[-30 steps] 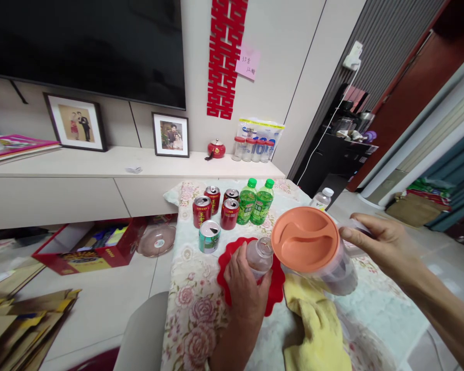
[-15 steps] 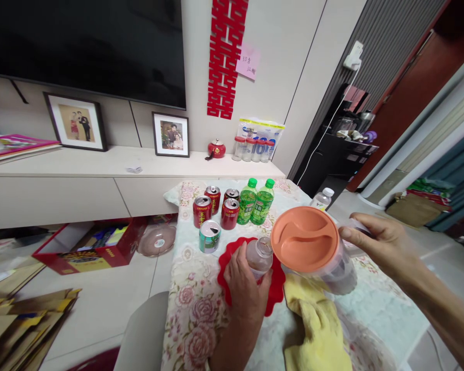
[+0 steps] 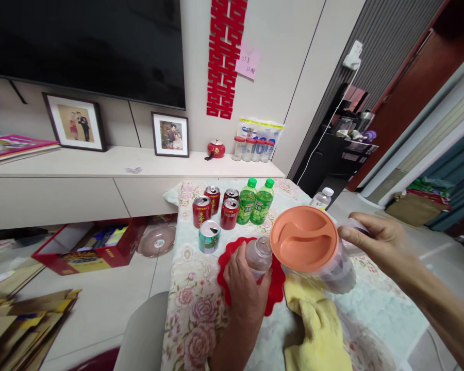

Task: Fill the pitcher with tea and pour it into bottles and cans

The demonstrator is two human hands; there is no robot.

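Note:
My left hand (image 3: 244,281) is wrapped round a clear, uncapped bottle (image 3: 258,256), its mouth pointing up. A red scalloped mat (image 3: 277,288) lies beneath that bottle. In my right hand (image 3: 375,234) is the handle of a clear plastic pitcher (image 3: 338,273) with an orange lid (image 3: 304,238). The pitcher is tipped left, and its lid edge meets or nearly meets the bottle's mouth. Whether liquid is flowing between them I cannot tell. A yellow towel (image 3: 319,330) lies below the pitcher on the flowered tablecloth (image 3: 193,288).
Several red cans (image 3: 229,214) and a teal can (image 3: 209,236) stand behind my left hand. Beside them are two green drink bottles (image 3: 262,202). A white-capped bottle (image 3: 322,199) is behind the pitcher. Lidded jars (image 3: 251,149) stand on the white cabinet (image 3: 147,167).
The pitcher and my hands keep almost the same pose. The whole view has shifted very slightly.

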